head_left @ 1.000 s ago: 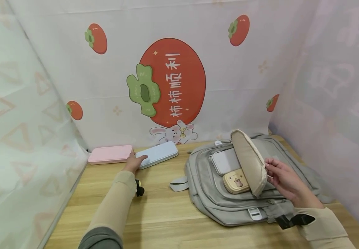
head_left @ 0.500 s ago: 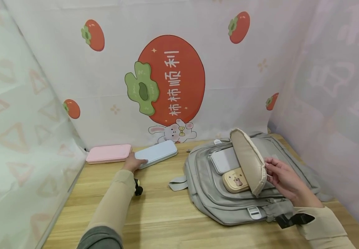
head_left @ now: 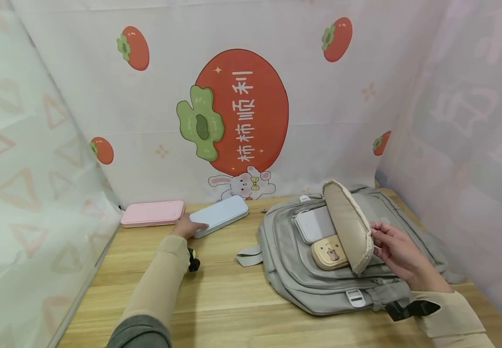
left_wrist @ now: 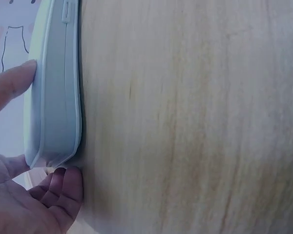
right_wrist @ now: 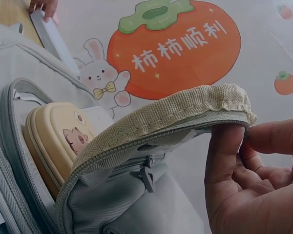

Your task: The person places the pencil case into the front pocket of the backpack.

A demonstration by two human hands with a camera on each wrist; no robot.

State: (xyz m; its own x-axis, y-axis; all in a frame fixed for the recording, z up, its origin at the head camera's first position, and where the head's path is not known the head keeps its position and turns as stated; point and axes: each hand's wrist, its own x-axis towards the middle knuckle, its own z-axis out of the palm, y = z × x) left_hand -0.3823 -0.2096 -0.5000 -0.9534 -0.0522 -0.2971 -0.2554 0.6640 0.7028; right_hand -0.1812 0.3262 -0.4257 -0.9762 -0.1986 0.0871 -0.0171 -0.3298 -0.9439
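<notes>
While my left hand [head_left: 185, 226] has the near end of the blue case [head_left: 220, 216] pinched, thumb under the rim and a finger [left_wrist: 12, 84] on the lid, I'd judge the thing to do is firm up that grasp before lifting, since the case is long and would droop from one end. My right hand [head_left: 396, 251] pinches the edge of the flap [head_left: 350, 231], holding the backpack [head_left: 303, 275] pocket open; I'd keep it pulled wide and high (the opening is already half filled by a yellow case [head_left: 330, 252] and a white case [head_left: 315, 224]).

The blue case is a pale, slim, rounded-corner box with a small clasp on its side, flat on the table [head_left: 224, 299] at the back wall, touching or just beside a pink case [head_left: 152, 213], well apart from the backpack.
</notes>
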